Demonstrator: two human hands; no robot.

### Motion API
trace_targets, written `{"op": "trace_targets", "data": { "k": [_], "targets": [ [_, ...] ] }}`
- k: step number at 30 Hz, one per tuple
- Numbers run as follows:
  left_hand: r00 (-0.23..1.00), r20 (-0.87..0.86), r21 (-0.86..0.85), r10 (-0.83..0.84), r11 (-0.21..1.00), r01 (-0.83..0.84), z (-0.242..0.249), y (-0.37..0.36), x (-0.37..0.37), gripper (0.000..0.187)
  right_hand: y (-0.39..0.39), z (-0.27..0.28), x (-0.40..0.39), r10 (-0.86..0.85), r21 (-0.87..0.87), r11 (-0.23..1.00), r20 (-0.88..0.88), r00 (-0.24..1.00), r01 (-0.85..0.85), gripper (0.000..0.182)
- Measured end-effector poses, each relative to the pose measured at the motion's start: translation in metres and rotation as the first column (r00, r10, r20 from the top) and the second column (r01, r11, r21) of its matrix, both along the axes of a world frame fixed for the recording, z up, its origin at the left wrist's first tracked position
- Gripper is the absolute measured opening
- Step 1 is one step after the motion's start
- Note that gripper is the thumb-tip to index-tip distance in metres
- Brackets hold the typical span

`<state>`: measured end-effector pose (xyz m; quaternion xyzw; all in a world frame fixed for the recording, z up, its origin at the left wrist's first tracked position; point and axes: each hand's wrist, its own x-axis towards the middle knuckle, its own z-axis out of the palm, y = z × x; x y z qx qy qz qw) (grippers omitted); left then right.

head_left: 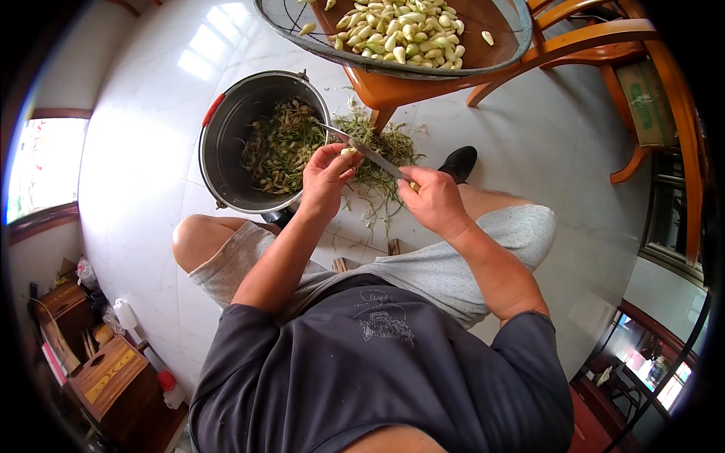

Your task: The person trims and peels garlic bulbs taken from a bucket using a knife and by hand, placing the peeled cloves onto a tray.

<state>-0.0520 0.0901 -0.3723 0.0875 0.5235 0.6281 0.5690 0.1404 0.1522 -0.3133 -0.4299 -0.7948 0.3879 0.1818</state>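
Note:
My left hand (325, 180) pinches a small white bulb (348, 151) between thumb and fingers, over the near right side of the bucket's rim. My right hand (435, 201) is closed round the handle of a knife (384, 161). The long blade slants up to the left, passing right at the bulb, with its tip near the bucket's rim. A metal bucket (219, 170) stands just beyond my left hand. Inside lies a heap of untrimmed bulbs with stems and roots (283, 143). Green and pale trimmings (389, 147) are piled on the floor under the knife.
Ahead, a round mesh sieve (495, 64) full of pale trimmed bulbs (404, 34) rests on a wooden chair (377, 92). More wooden chair parts (589, 38) and a cardboard box (646, 102) are at the right. Wooden cabinets (113, 377) stand at the lower left.

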Motion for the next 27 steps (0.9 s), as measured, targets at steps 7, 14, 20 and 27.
{"op": "trace_targets", "data": {
  "k": [7, 14, 20, 27],
  "targets": [
    [0.994, -0.111, 0.104, -0.003, 0.995, 0.014, -0.003, -0.001, 0.002, 0.015, -0.002, -0.004, -0.001, 0.030, 0.156, 0.987, 0.075, 0.997, -0.041, 0.019],
    [0.990, -0.143, 0.144, 0.014, 0.990, 0.007, 0.002, 0.000, 0.002, 0.014, -0.004, -0.002, 0.001, 0.052, 0.289, 0.953, 0.152, 0.987, -0.095, 0.016],
    [0.987, -0.162, 0.123, 0.007, 0.992, 0.013, 0.006, 0.001, 0.002, 0.015, -0.004, -0.002, 0.002, 0.048, 0.284, 0.954, 0.152, 0.987, -0.090, 0.016],
    [0.983, -0.184, 0.144, -0.018, 0.989, 0.045, 0.017, 0.000, -0.010, 0.016, 0.021, -0.018, 0.023, -0.034, 0.050, 0.999, 0.451, 0.892, 0.013, 0.015]
  ]
}}
